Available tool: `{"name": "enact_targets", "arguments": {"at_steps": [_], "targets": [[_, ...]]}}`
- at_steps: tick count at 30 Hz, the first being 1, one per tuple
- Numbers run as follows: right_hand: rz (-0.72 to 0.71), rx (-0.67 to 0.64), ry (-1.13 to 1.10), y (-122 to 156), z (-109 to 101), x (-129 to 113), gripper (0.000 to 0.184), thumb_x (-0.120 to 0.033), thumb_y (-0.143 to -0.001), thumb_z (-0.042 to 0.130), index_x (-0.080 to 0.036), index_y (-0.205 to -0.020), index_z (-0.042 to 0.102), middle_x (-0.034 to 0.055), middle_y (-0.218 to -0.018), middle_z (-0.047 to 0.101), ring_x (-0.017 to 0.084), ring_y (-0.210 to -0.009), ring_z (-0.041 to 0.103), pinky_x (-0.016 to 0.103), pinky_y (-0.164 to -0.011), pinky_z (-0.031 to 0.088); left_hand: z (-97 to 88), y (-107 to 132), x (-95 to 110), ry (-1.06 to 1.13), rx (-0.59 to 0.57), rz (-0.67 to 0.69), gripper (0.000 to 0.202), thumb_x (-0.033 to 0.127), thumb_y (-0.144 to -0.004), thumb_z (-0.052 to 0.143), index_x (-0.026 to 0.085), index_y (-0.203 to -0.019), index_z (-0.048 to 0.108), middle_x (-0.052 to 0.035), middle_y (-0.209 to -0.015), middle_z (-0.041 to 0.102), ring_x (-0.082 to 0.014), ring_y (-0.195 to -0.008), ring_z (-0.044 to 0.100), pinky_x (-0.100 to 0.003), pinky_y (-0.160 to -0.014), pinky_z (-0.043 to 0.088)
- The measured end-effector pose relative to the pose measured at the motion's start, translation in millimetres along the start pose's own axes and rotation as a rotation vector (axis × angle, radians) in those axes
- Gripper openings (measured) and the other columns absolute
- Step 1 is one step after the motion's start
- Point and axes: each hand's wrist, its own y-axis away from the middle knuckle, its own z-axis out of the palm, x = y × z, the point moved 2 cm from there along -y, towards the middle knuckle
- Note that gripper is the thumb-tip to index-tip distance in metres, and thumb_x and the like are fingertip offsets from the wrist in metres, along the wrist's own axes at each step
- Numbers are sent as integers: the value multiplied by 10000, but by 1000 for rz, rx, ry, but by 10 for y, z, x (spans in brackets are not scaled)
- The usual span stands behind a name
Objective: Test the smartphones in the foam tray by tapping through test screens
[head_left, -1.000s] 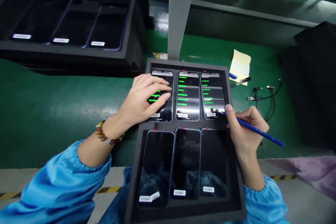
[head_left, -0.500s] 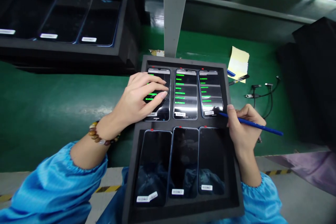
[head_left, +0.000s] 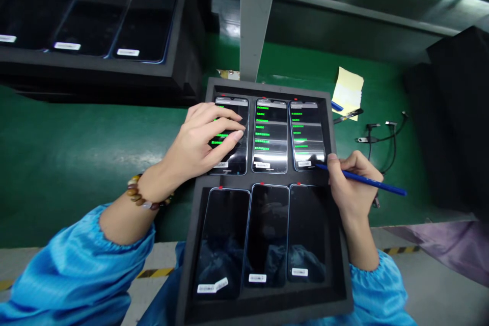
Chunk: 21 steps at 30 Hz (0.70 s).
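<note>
A black foam tray [head_left: 191,260] holds two rows of smartphones. The upper row's screens are lit with green text. Over the upper left phone [head_left: 237,159] lies my left hand [head_left: 206,135], fingers apart and holding nothing; it hides part of that screen. My right hand [head_left: 351,183] grips a blue pen [head_left: 391,188] by the tray's right rim. The pen's tip is at the lower edge of the upper right phone [head_left: 307,132]; whether it touches is unclear. Between them sits the upper middle phone [head_left: 270,132]. Lower-row phones, such as the middle one [head_left: 267,234], have dark screens and white labels.
Another black tray [head_left: 183,25] with dark phones stands at the upper left. A grey post [head_left: 254,25] rises behind my tray. Yellow paper [head_left: 348,89], a dark pen [head_left: 348,116] and black cables [head_left: 393,145] lie to the right, near a black stack [head_left: 458,127].
The view has shifted slightly. My right hand and the blue pen have moved a little to the left; the left hand stays over the same phone.
</note>
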Motion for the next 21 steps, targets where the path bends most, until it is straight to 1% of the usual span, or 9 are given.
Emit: {"name": "enact_targets", "arguments": {"at_steps": [8,13,21], "targets": [[6,-17,-1,2,2,9,474,-321,-961,769,-244,-631,438,-72,-569,438,108,-517,412,301,-547,325,-1,0,3,-8,-5,-19,125,294,-1032,667,260,-1067,782,-52,-1211,807,-265,-1134,745,-511,-1106,495],[-19,-36,21,-6,5,5,463,-285,-962,752,-237,-631,433,-73,-565,422,100,-522,393,296,-544,311,3,4,-4,-9,-15,-39,134,313,-1036,663,267,-1070,784,-52,-1219,807,-272,-1144,744,-526,-1120,492],[-25,-28,41,-1,1,-10,456,-243,-945,730,-233,-623,408,-77,-561,391,95,-525,364,290,-545,303,2,4,-1,-21,-17,-35,144,320,-1046,649,260,-1068,779,-52,-1218,804,-263,-1150,739,-512,-1112,491]]}}
